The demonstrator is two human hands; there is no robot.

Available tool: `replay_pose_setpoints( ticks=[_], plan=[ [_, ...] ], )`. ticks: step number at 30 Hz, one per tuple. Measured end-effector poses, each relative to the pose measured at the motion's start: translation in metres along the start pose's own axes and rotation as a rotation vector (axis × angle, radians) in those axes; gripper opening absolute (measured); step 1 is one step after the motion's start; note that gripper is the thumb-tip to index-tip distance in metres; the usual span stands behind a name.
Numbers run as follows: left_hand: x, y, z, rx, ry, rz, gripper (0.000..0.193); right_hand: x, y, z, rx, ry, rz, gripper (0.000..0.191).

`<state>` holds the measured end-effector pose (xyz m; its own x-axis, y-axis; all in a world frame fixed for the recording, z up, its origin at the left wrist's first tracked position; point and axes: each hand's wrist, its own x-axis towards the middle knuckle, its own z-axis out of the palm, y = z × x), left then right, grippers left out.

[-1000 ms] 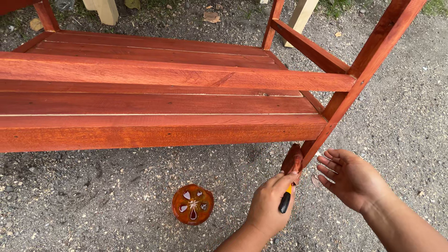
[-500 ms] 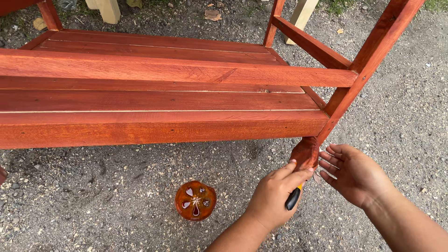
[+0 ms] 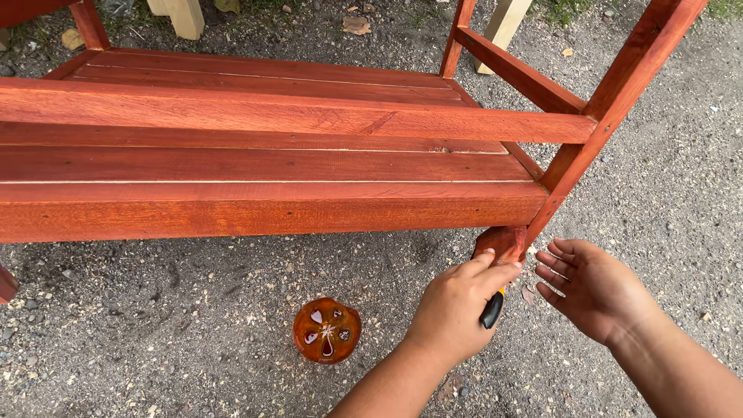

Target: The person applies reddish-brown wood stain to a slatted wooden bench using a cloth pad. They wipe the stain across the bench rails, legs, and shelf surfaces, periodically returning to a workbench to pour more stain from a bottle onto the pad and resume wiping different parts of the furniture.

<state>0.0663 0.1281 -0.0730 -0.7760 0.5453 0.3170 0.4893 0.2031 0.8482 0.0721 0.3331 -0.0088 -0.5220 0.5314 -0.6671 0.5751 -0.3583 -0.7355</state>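
While the left hand (image 3: pixel 457 310) grips a brush (image 3: pixel 492 308), right hand (image 3: pixel 592 286) fingers (image 3: pixel 551 272) hover spread.

Two bare forearms, no sleeves in view. No gloves, rings, watch or bands on either wrist. Left hand (image 3: pixel 457 306): short, plain nails, a pale fleck or two near the fingertips. Right hand (image 3: pixel 596 290): palm showing, faint pale smears along the fingers.
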Motion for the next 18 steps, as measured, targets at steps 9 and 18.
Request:
replay_pose_setpoints(
  ticks=[9, 18],
  plan=[
    [0.0, -0.007, 0.008, -0.053, 0.104, 0.007, 0.044, -0.005, 0.0, 0.001, -0.009, 0.002, -0.003, 0.024],
    [-0.021, -0.036, 0.029, -0.049, -0.046, -0.132, 0.04, -0.004, 0.0, 0.004, -0.029, 0.01, -0.007, 0.026]
  ],
)
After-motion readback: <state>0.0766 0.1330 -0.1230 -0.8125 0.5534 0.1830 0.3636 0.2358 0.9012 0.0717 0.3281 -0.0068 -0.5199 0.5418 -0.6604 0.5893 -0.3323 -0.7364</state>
